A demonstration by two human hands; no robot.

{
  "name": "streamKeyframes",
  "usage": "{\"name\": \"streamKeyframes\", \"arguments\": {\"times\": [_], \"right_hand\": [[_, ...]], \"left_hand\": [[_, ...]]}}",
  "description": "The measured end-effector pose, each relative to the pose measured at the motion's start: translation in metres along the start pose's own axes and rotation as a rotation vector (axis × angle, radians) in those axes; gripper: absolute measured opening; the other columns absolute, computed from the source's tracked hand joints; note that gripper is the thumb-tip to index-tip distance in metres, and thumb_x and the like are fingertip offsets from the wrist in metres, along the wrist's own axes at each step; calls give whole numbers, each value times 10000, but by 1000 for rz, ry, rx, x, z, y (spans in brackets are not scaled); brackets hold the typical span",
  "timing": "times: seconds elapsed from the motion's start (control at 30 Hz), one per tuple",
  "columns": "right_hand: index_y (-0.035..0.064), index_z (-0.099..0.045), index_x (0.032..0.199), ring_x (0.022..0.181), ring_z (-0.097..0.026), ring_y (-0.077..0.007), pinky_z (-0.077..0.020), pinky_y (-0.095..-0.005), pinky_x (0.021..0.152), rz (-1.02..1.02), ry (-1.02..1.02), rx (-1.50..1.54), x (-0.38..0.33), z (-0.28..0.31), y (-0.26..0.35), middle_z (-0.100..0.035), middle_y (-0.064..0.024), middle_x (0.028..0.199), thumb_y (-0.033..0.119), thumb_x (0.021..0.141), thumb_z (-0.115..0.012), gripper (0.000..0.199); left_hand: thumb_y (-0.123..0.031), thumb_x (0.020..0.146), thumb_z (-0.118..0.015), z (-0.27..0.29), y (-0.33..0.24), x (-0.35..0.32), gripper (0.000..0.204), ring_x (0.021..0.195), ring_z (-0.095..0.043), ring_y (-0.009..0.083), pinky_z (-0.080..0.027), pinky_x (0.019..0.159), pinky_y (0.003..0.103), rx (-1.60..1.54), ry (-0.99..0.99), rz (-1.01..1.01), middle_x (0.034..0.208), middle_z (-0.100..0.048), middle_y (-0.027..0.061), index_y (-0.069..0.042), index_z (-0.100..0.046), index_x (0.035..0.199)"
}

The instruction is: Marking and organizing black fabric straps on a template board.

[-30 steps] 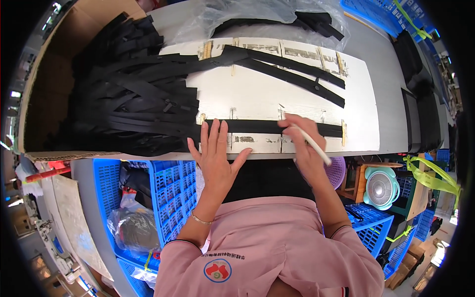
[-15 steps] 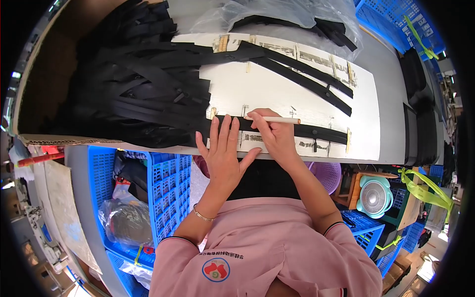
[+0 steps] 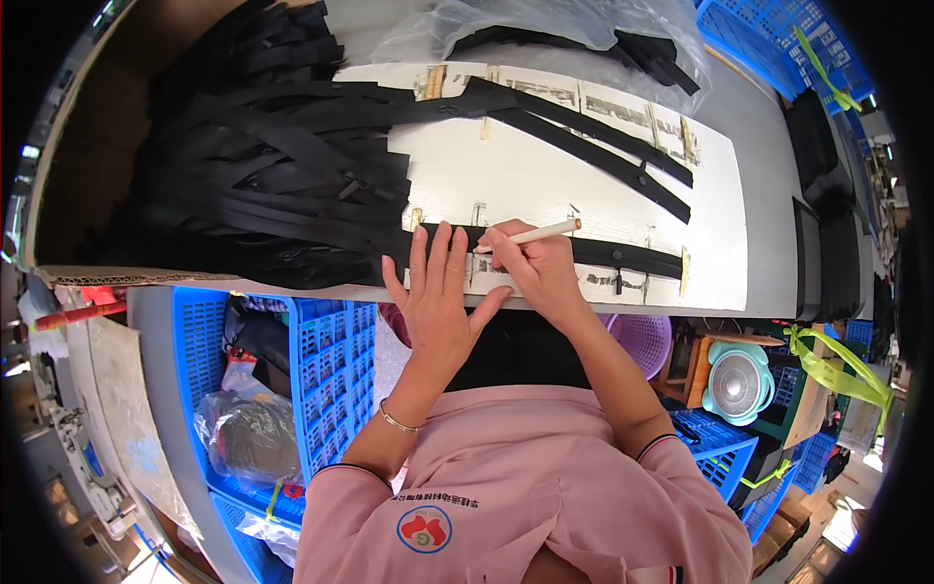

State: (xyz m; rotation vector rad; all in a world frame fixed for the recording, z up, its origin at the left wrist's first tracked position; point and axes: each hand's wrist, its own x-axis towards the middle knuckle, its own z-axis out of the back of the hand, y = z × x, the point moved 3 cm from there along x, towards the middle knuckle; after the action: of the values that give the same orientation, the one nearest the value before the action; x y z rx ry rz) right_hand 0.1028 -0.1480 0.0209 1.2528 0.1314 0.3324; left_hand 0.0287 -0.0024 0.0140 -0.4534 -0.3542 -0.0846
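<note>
In the head view, the black zipper strip (image 3: 637, 259) lies just above the middle, running toward 3 o'clock along the near edge of the white board (image 3: 525, 185). My left hand (image 3: 435, 302) is spread, fingertips flat on the strip, thumb out toward 1 o'clock; my fingers cover part of it, and I cannot make out where its left end stops against the dark heap of strips (image 3: 292, 195). My right hand (image 3: 545, 282) is closed narrowly on a white pen (image 3: 550, 232), its blunt end toward 2 o'clock. I cannot tell whether the tip touches the strip; my knuckles hide the strip's middle.

At 10 o'clock the heap blends into one black mass, shading into the cardboard box (image 3: 126, 276), whose far side is cut off. At 1 o'clock two loose strips (image 3: 598, 168) slant across the board. The plastic bag (image 3: 418, 39) at 12 runs out of view.
</note>
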Motion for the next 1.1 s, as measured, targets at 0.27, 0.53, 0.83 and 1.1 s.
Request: {"name": "streamKeyframes", "arguments": {"times": [0.27, 0.53, 0.83, 1.1], "right_hand": [[-28, -740, 970, 642, -583, -74, -457, -237, 574, 9, -7, 4, -1, 1, 4, -676, -44, 743, 125, 1037, -604, 215], [-40, -737, 946, 624, -602, -86, -468, -251, 580, 30, -352, 20, -32, 64, 14, -682, -60, 717, 140, 1025, -596, 242], [-29, -742, 945, 605, -533, -58, -397, -226, 547, -20, -414, -132, -40, 82, -10, -631, -24, 684, 154, 1046, -603, 252], [-11, -721, 914, 588, -595, -134, -453, -270, 551, 28, -397, -245, -36, 80, -7, -655, -71, 707, 164, 1031, -609, 239]], "left_hand": [[-513, 872, -761, -1, -3, 2, 792, 1504, -370, 330, -71, 1214, 621, 3, 4, -15, 1555, -502, 118, -37, -539, 1465], [-515, 857, -782, 3, -4, 2, 805, 1484, -383, 341, -73, 1209, 632, 24, 15, 12, 1531, -510, 115, -31, -540, 1453], [-516, 864, -780, 4, -4, 4, 825, 1496, -360, 345, -58, 1212, 634, 32, 59, 3, 1540, -498, 118, -21, -522, 1472], [-366, 912, -766, 5, -34, 12, 670, 1462, -402, 351, -132, 1219, 616, -117, 11, -80, 1525, -505, 149, -38, -554, 1457]]}}
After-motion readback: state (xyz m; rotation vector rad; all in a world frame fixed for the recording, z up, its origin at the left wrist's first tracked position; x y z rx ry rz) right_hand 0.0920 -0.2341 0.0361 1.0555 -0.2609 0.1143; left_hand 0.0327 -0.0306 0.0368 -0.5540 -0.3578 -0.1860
